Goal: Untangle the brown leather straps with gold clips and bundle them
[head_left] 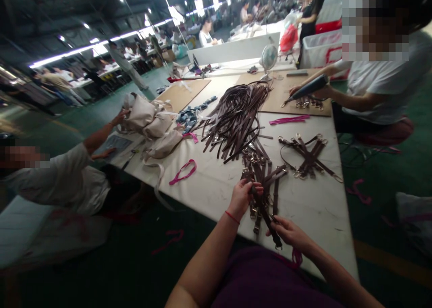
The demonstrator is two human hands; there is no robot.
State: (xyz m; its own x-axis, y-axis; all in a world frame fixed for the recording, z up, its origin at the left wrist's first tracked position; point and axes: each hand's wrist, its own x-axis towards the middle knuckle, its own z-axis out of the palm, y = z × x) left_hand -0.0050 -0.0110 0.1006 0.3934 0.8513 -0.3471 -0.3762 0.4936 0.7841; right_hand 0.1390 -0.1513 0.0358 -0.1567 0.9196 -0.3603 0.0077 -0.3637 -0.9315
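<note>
My left hand [242,197] is closed on a dark brown strap [263,211] with metal hardware, fingers pinched round its upper part. Lower down, my right hand [290,233] grips the same strap near its end, where a metal ring shows. Under and behind my hands lies a pile of similar brown straps [266,175] with metal buckles. Beside my right hand hangs a loop of magenta ribbon [296,257] at the table's front edge. Part of the strap is hidden by my fingers.
A large heap of loose brown straps [232,119] covers the middle of the white table [313,218]. Crossed straps [308,157] lie at right, pale bags [155,128] at left. One co-worker [381,83] sits right with a dark tool [308,87]; another [74,173] reaches in from the left.
</note>
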